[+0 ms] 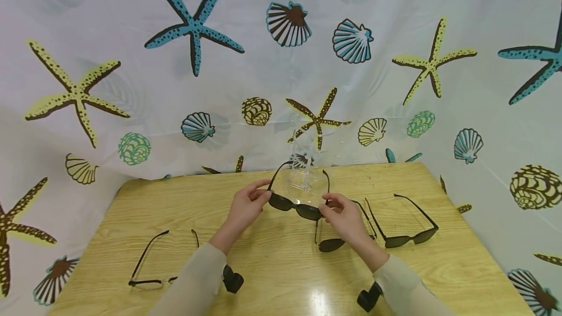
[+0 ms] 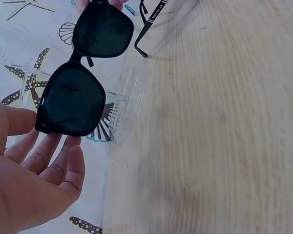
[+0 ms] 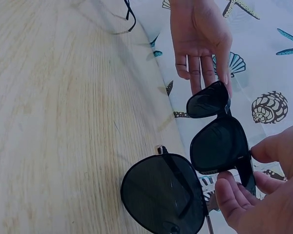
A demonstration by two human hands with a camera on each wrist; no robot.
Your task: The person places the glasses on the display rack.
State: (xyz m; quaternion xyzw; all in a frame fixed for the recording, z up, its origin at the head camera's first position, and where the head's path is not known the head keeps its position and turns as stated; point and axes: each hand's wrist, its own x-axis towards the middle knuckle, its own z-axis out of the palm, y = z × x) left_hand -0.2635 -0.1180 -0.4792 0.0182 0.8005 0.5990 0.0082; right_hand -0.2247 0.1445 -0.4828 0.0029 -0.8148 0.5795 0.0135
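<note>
Black sunglasses (image 1: 295, 207) with dark lenses are held up over the table, their temples spread and pointing away toward the back. My left hand (image 1: 247, 205) pinches the left hinge corner between thumb and fingers. The right hand (image 1: 344, 213) pinches the opposite corner the same way. In the left wrist view the lenses (image 2: 73, 100) face the camera, the thumb against the frame's edge. Just behind the sunglasses stands a clear plastic display stand (image 1: 303, 177), its upper part hard to see against the cloth.
Sunglasses with a thin frame (image 1: 331, 245) lie partly under the right forearm. Farther right rests another dark pair (image 1: 397, 241). Eyeglasses (image 1: 145, 283) lie at the left, partly behind the left sleeve. A shell-patterned cloth (image 1: 263, 77) hangs behind the wooden table (image 1: 272, 267).
</note>
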